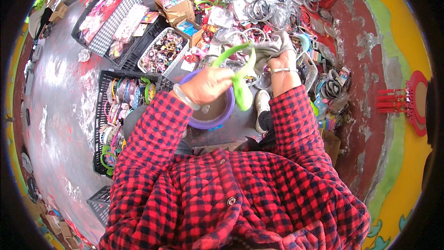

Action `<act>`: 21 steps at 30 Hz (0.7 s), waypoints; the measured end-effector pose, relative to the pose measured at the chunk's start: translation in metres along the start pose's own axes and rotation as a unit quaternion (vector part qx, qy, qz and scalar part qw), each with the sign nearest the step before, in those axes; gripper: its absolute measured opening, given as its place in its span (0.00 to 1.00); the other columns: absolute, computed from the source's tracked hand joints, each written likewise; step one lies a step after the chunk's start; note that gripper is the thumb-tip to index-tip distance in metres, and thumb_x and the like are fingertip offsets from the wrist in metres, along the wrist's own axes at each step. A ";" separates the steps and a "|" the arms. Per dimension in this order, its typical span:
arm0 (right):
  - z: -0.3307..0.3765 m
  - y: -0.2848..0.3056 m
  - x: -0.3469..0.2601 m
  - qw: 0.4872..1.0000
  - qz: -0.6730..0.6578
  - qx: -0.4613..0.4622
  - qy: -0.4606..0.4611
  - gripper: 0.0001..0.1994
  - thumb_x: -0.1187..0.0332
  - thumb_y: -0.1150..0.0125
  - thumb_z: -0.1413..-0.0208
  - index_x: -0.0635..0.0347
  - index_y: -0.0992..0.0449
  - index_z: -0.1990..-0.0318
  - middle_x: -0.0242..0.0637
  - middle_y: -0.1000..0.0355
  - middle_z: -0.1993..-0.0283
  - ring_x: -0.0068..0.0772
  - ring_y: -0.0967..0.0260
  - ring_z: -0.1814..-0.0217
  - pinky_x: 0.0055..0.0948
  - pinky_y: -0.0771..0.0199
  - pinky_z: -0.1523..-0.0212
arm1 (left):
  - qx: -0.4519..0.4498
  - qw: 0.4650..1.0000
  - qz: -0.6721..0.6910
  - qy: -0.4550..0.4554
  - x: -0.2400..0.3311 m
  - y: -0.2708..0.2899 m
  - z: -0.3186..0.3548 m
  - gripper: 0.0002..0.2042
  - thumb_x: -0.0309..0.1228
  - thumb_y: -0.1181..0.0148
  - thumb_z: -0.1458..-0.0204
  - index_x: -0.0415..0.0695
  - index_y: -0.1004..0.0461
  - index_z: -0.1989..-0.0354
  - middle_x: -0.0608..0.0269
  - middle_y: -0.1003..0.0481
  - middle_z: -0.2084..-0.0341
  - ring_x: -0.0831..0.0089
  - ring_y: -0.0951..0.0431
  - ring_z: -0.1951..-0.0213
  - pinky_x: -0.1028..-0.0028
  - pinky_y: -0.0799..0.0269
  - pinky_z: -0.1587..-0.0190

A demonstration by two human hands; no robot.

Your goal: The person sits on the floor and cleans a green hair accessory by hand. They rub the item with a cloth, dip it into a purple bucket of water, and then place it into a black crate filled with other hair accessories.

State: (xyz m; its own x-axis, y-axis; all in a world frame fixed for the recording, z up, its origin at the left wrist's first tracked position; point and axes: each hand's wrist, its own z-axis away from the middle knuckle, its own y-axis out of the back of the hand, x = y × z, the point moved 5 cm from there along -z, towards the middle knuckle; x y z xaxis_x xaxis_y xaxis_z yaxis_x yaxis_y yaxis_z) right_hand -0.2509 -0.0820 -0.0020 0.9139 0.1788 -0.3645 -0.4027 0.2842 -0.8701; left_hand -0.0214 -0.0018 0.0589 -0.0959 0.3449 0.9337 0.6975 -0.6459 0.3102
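Observation:
My left hand (209,84) is closed on a bright green headband (243,93) that has a rounded, drooping end. It is held up over a purple-rimmed basin (203,124) with brownish contents. In my right hand (283,61) is a bunched grey cloth (273,46), close to the headband's far side; whether the two touch I cannot tell. The fingertips of the right hand are partly hidden by the cloth.
A black crate (98,125) of assorted headbands stands on the left. Beyond it are a white basket (186,48) of small hair ties and a dark bin (83,37) of packaged goods. Bagged accessories (259,9) are heaped ahead. A worn wall (358,65) runs along the right.

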 end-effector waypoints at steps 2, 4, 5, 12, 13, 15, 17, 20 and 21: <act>-0.001 0.011 -0.019 0.987 0.058 0.060 0.138 0.13 0.57 0.49 0.45 0.57 0.29 0.67 0.37 0.28 0.69 0.39 0.30 0.68 0.39 0.28 0.62 | 0.075 0.965 0.241 0.071 -0.001 0.014 -0.002 0.08 0.31 0.53 0.43 0.39 0.32 0.63 0.72 0.32 0.76 0.83 0.34 0.74 0.81 0.36 0.68; 0.005 -0.005 -0.017 0.986 0.017 0.060 0.157 0.16 0.54 0.53 0.43 0.59 0.30 0.64 0.40 0.28 0.64 0.39 0.30 0.65 0.39 0.29 0.59 | 0.157 0.886 0.436 0.004 -0.021 0.041 -0.002 0.09 0.33 0.56 0.42 0.41 0.33 0.63 0.66 0.32 0.78 0.77 0.32 0.75 0.74 0.33 0.67; 0.013 -0.020 -0.009 0.988 0.001 0.059 0.140 0.17 0.54 0.54 0.42 0.60 0.30 0.63 0.41 0.28 0.63 0.39 0.30 0.64 0.38 0.30 0.58 | 0.190 0.809 0.556 -0.018 -0.019 0.052 -0.002 0.10 0.34 0.57 0.42 0.40 0.34 0.63 0.64 0.32 0.78 0.74 0.31 0.75 0.72 0.33 0.66; -0.022 -0.038 0.015 0.815 0.466 -0.199 0.281 0.20 0.49 0.48 0.53 0.58 0.31 0.64 0.37 0.32 0.66 0.35 0.34 0.61 0.47 0.34 0.59 | 0.301 0.680 0.668 0.035 -0.054 0.069 -0.003 0.10 0.31 0.56 0.43 0.36 0.35 0.64 0.51 0.29 0.68 0.63 0.28 0.65 0.60 0.32 0.52; -0.003 -0.066 0.032 0.615 0.677 -0.203 0.349 0.21 0.48 0.46 0.57 0.57 0.30 0.68 0.36 0.32 0.69 0.34 0.34 0.66 0.49 0.34 0.63 | 0.327 0.678 0.657 0.048 -0.053 0.068 -0.001 0.10 0.31 0.56 0.43 0.36 0.35 0.63 0.51 0.29 0.68 0.63 0.29 0.64 0.60 0.33 0.51; 0.035 -0.119 0.075 0.072 0.902 -0.159 0.395 0.22 0.44 0.42 0.65 0.56 0.28 0.75 0.35 0.32 0.77 0.32 0.34 0.75 0.52 0.34 0.72 | 0.374 0.672 0.634 0.075 -0.038 0.062 -0.001 0.09 0.29 0.57 0.43 0.35 0.35 0.61 0.50 0.29 0.67 0.62 0.29 0.62 0.61 0.34 0.49; 0.028 -0.119 0.110 -0.203 0.924 -0.168 0.277 0.21 0.49 0.45 0.57 0.61 0.28 0.70 0.40 0.31 0.78 0.37 0.31 0.77 0.52 0.34 0.76 | 0.340 0.724 0.596 0.070 -0.044 0.053 -0.005 0.09 0.27 0.55 0.44 0.36 0.34 0.58 0.57 0.29 0.64 0.68 0.31 0.58 0.70 0.36 0.50; 0.010 -0.081 0.112 0.460 0.855 -0.080 0.225 0.13 0.71 0.58 0.48 0.73 0.40 0.58 0.52 0.31 0.72 0.46 0.30 0.73 0.38 0.31 0.72 | 0.307 0.766 0.563 0.042 -0.061 0.033 -0.014 0.10 0.26 0.51 0.46 0.39 0.31 0.57 0.65 0.29 0.60 0.76 0.32 0.57 0.77 0.37 0.55; 0.014 -0.082 0.114 0.619 0.747 -0.068 0.232 0.12 0.76 0.60 0.47 0.77 0.42 0.57 0.55 0.31 0.70 0.47 0.30 0.72 0.34 0.31 0.71 | 0.295 0.759 0.580 0.032 -0.060 0.025 -0.020 0.12 0.25 0.49 0.48 0.40 0.32 0.54 0.64 0.29 0.60 0.74 0.32 0.56 0.73 0.36 0.53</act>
State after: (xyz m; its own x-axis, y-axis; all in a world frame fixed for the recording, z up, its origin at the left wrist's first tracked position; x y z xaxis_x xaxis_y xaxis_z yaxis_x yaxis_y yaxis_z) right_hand -0.1141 -0.0715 0.0330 -0.5445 -0.1531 -0.8247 -0.8373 0.0403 0.5453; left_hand -0.0120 -0.0525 0.0144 0.8044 -0.2690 0.5296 0.5330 -0.0666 -0.8435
